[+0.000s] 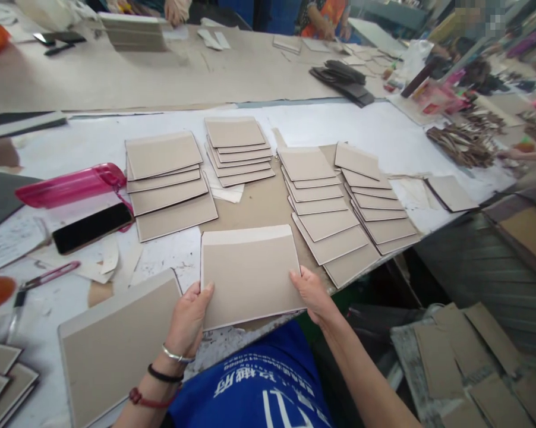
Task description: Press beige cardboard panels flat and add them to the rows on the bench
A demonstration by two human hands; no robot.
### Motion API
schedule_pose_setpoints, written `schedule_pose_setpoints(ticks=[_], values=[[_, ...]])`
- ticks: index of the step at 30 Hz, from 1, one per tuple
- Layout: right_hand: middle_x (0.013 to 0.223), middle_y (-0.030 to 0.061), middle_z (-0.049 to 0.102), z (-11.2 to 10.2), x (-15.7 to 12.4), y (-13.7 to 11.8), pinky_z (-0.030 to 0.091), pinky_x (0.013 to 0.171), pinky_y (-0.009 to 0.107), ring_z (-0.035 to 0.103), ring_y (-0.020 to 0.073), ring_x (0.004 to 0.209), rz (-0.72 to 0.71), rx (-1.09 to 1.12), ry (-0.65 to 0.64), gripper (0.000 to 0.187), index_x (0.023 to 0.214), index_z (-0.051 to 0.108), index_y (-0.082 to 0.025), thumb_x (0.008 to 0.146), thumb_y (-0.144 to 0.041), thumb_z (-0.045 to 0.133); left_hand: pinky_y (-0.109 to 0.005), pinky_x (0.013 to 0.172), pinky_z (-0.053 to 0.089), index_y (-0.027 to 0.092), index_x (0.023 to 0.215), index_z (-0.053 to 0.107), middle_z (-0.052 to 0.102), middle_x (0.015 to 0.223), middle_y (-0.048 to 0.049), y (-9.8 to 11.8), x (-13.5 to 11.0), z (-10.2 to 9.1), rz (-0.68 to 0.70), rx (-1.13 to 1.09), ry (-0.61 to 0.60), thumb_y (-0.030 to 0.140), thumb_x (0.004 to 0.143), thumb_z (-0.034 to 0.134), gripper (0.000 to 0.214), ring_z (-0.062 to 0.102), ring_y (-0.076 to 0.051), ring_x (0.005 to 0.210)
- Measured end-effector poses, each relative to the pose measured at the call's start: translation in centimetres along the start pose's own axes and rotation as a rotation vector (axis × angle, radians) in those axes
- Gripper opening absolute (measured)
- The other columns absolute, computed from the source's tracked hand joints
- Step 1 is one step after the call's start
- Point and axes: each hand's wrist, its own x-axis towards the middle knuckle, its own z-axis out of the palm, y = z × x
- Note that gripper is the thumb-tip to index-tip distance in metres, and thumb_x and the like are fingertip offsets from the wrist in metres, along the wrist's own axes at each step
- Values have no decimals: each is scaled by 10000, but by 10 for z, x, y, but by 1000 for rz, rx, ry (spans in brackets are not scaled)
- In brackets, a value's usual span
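A grey-brown cardboard sheet [249, 273] with a pale strip along its top edge lies at the near edge of the table. My left hand [188, 318] grips its lower left corner, thumb on top. My right hand [311, 292] grips its lower right edge, fingers curled onto the sheet. A larger stack of the same boards [112, 351] lies just left of my left hand. Fanned rows of similar sheets are laid out beyond: one row at the left [167, 184], one behind [237, 150], and two at the right [325, 214], [375, 199].
A pink bottle [69, 185], a black phone [92, 227] and pink snips [45, 277] lie at the left. More boards sit at the far left [3, 377] and on the floor at the right [468, 356]. Other people's hands work across the far table [176, 12].
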Motion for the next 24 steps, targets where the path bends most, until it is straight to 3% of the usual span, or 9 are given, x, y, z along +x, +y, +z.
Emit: schedule_pose_setpoints(ticks=[8,18,21,24], values=[[854,62,684,-2,10,11,478,761,329,605,225,873,-86,-149,86,365,919,585,-161,713,-455,524,-329,731,516,168,949,567,677,790,-20,-10,9,4,68,70,84,297,668,621,314,630,-200,801],[833,65,676,-2,14,24,470,736,333,590,235,851,-144,-341,186,404,961,595,-153,748,-471,464,-333,743,503,177,891,564,667,764,-9,-17,19,2,96,145,131,312,708,571,228,617,-203,833],[849,71,676,-4,15,25,470,737,339,592,237,848,-136,-353,180,398,949,589,-152,745,-469,460,-352,777,499,168,937,551,669,841,-41,-12,18,2,37,134,63,335,716,580,279,611,-218,879],[854,78,678,-7,17,26,466,758,348,596,241,859,-103,-316,148,395,944,582,-151,734,-465,467,-375,832,485,184,1074,488,637,1026,-73,-4,10,-1,-43,110,-122,333,661,671,475,596,-235,943]])
